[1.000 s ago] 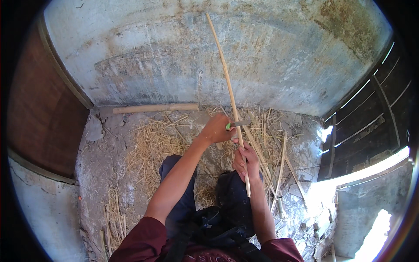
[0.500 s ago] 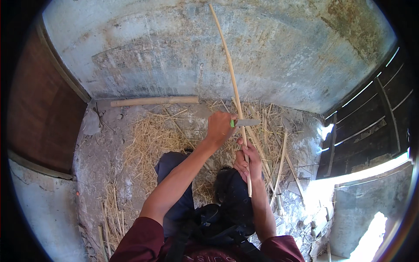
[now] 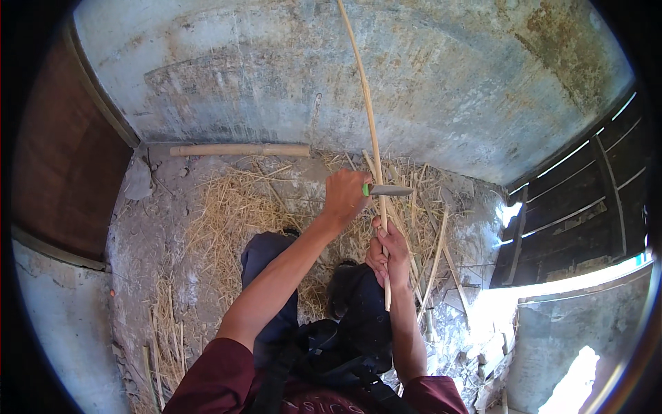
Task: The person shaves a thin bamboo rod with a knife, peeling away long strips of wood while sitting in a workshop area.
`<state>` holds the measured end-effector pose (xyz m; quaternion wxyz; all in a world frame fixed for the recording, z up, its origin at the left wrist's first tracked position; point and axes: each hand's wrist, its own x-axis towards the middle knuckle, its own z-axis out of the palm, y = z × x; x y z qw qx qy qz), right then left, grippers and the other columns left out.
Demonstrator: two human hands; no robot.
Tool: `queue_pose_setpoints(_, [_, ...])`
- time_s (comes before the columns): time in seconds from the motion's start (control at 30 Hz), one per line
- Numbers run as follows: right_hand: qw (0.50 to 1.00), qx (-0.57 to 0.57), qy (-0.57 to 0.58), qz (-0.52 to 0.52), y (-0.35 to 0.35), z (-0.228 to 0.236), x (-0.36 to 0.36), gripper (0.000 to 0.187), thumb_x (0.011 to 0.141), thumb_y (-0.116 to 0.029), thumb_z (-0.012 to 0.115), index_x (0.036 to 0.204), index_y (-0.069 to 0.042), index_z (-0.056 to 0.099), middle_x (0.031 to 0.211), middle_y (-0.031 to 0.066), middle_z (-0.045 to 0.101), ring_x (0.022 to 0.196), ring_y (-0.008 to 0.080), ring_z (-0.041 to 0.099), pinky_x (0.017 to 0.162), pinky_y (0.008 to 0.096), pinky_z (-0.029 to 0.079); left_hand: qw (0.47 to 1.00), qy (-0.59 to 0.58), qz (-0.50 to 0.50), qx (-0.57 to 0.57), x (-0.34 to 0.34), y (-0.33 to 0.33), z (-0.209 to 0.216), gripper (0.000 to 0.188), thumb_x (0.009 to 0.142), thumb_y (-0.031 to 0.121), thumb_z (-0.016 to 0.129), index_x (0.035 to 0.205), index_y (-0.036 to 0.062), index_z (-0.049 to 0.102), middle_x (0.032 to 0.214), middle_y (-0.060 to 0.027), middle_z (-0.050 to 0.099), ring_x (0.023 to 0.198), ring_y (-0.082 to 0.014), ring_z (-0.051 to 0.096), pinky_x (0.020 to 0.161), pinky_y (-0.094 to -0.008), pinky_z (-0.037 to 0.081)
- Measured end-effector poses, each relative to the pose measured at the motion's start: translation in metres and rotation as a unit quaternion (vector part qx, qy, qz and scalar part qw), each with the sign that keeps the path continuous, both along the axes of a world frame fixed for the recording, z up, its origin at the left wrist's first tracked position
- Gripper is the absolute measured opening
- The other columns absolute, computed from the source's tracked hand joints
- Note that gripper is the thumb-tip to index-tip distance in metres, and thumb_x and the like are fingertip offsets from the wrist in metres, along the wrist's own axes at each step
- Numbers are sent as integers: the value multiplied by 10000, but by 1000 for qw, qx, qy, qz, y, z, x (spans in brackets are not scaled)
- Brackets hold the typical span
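As left fingers [image 3: 358, 185] clench knife [image 3: 392, 190], right fingers [image 3: 376, 258] clasp strip [image 3: 375, 148]

Left hand [image 3: 347, 196] fisted, right hand [image 3: 389, 253] curled

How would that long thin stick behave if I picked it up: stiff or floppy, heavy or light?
Probably springy rather than floppy: the stick extends far past the right hand in one gentle curve. Being so slim, it is likely light. Given its length, it might wobble if held by one end.
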<state>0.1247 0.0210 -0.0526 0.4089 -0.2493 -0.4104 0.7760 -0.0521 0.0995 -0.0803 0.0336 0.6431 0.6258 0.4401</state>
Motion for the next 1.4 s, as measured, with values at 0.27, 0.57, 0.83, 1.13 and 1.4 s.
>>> queue_pose_setpoints(0.27, [1000,5,-21,-2,-6,1,-10,174,1118,-195,478,1222,-61,516,527,-24,344,337,88,264,363,252,230,999,-32,21,6,-11,3,13,130,726,167,807,831,91,797,670,-187,671,674,-409,689,614,-499,523])
queue_pose_setpoints(0.57, [999,18,-37,3,-7,1,-16,163,1114,-191,470,1220,-71,500,537,-16,354,350,94,269,370,248,245,981,-127,113,-93,-24,41,21,174,735,127,793,906,119,828,751,-175,719,766,-409,718,744,-500,598])
queue_pose_setpoints(0.83, [999,16,-35,21,-7,1,-20,147,1114,-200,464,1209,-88,482,530,-4,368,348,105,286,374,252,275,982,-109,145,-54,-61,95,23,179,822,185,750,917,43,804,910,-275,742,919,-468,716,843,-531,582])
queue_pose_setpoints(1.13, [999,10,-50,11,-7,1,-18,163,1108,-199,485,1206,-72,511,544,0,394,355,104,313,363,260,273,954,-223,176,-95,-81,138,40,151,827,136,706,895,34,794,937,-266,759,929,-457,747,843,-516,600])
queue_pose_setpoints(1.4, [1000,-9,0,12,-3,-5,-10,165,1104,-181,489,1224,-73,523,562,-2,396,362,98,306,363,251,271,947,-305,101,-29,-89,87,36,374,813,101,682,624,26,369,563,-12,356,602,-149,282,538,-396,314])
